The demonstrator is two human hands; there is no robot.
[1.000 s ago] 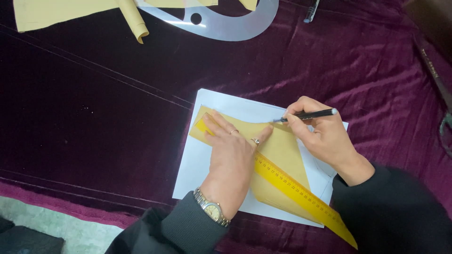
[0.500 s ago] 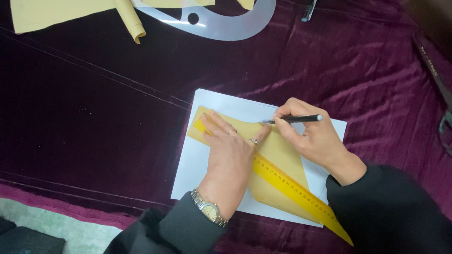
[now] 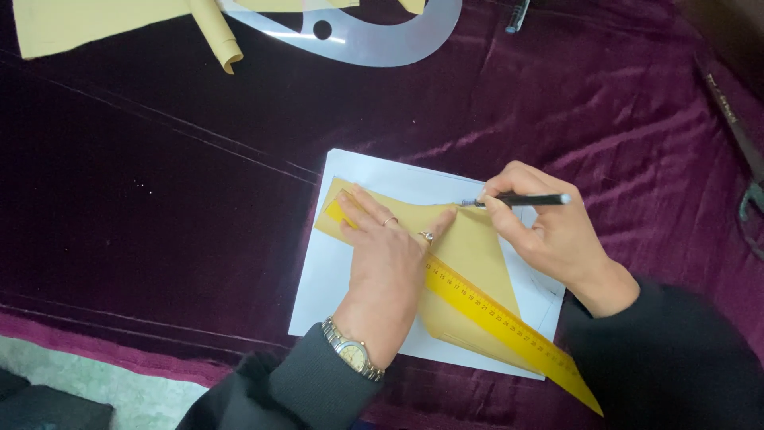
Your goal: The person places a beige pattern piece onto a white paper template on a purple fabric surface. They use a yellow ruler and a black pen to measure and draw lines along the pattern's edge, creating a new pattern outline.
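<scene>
My left hand (image 3: 387,267) lies flat, fingers spread, pressing a yellow ruler (image 3: 509,328) and a tan paper pattern piece (image 3: 476,253) onto a white sheet of paper (image 3: 374,177). A metal watch sits on that wrist. My right hand (image 3: 551,231) grips a black pen (image 3: 517,201) held nearly level, its tip touching the upper edge of the tan piece just past my left fingertips. The ruler runs diagonally from under my left hand down to the lower right.
Everything rests on dark purple velvet fabric (image 3: 159,199) covering the table. A clear plastic curve template (image 3: 374,40) and more tan paper with a rolled edge (image 3: 215,36) lie at the top. A dark strap and metal piece (image 3: 748,199) sit at the right edge.
The pen tip has slid leftward along the upper edge of the tan piece, closer to my left fingertips. My left hand keeps its place on the ruler.
</scene>
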